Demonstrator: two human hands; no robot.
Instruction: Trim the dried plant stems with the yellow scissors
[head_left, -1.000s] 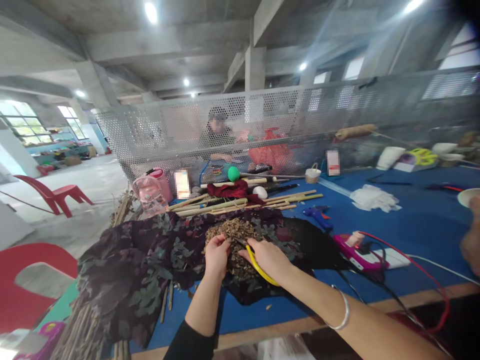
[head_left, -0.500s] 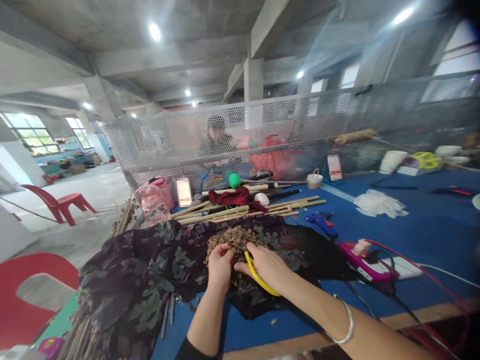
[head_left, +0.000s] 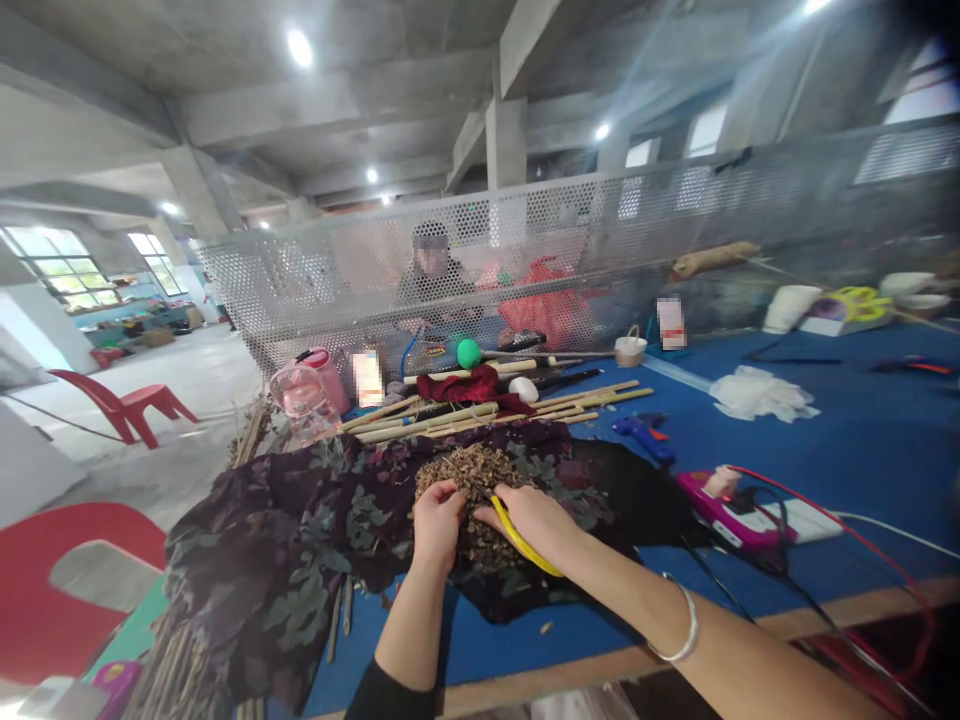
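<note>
A heap of brown dried plant bits point(head_left: 471, 470) lies on a dark flowered cloth point(head_left: 300, 540) spread over the blue table point(head_left: 862, 440). My left hand point(head_left: 436, 522) is closed in a pinch on the near left side of the heap. My right hand point(head_left: 534, 520) rests on the heap's right side, fingers wrapped round a yellow-handled tool point(head_left: 525, 542) whose tip pokes into the bits. A silver bangle point(head_left: 679, 632) sits on my right wrist.
Bamboo sticks point(head_left: 480, 412) lie behind the cloth, with a pink jug point(head_left: 309, 392) at their left. A blue glue gun point(head_left: 637, 434), a pink device with red and black cords point(head_left: 724, 505) and white cloth point(head_left: 757, 395) lie to the right. A person sits behind the mesh fence point(head_left: 585, 240).
Both hands stay on the heap, with small shifts of the fingers among the bits. The camera moved slightly.
</note>
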